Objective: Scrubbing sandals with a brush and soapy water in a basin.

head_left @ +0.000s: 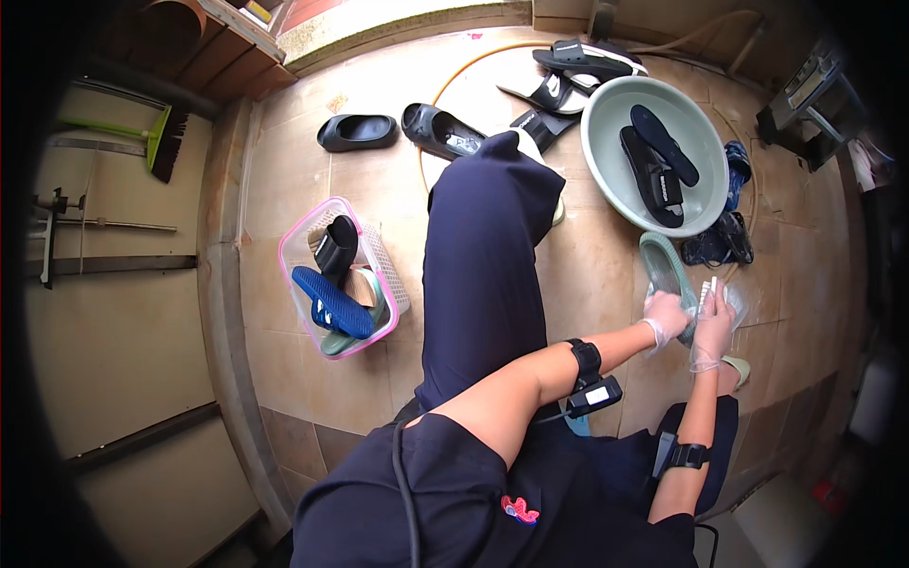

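My left hand [666,316], in a clear plastic glove, grips the heel end of a grey-green slipper [666,264], whose sole part points up towards the basin. Close beside it on the right, my right hand [714,323], gloved the same way, is closed around a brush with white bristles [704,292]. Something clear and shiny, perhaps wet plastic, lies just past the fingers. Above the slipper stands a round pale green basin [593,153] holding a black slide sandal [643,177] and a dark slipper [664,145].
A pink-rimmed plastic basket [287,273] with several slippers stands at the left. More black footwear [357,133] lies on the tiles ahead, crossed by an orange hose [469,67]. Dark sandals [719,240] lie right of the basin; a small rack [817,106] stands beyond.
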The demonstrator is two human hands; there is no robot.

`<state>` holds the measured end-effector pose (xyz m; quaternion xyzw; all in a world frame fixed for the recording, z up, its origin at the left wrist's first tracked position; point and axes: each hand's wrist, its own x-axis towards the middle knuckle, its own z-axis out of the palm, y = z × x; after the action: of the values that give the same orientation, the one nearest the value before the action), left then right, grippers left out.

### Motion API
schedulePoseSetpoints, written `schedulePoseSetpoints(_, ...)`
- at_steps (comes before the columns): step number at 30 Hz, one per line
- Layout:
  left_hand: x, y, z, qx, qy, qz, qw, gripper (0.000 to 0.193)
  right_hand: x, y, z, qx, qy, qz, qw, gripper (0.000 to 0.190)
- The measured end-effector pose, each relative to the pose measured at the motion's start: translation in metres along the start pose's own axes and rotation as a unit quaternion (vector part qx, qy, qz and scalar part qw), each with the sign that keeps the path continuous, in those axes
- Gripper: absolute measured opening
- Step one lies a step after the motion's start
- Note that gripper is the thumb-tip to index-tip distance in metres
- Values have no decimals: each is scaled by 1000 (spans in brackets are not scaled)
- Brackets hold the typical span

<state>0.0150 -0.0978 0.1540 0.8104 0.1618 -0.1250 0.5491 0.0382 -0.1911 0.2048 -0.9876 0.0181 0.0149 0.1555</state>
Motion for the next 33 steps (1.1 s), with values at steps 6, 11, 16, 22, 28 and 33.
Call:
schedulePoseSetpoints(6, 14, -11, -5, -210, -20, -81, 974, 23, -32, -10, 12, 8, 123, -68, 990, 38)
schedulePoseSetpoints(11, 6, -9, 12, -231, -58, -75, 968, 19, 1, 22, 7, -4, 58, 78, 995, 37)
schedulePoseSetpoints(16, 24, -27, -2, -318, -70, -56, 944, 19, -34, -12, 6, 23, 104, -59, 993, 37)
schedulePoseSetpoints(22, 8, -8, -9, -94, -112, -2, 989, 30, -10, 58, 11, 102, 9, 22, 994, 37)
schedulePoseSetpoints(28, 8, -9, -28, -52, -190, 50, 979, 38, -45, 7, -17, 113, -20, -49, 992, 37)
schedulePoseSetpoints(33, 15, -24, -11, 69, -235, 220, 944, 31, -7, 16, 9, 193, -4, -69, 979, 38)
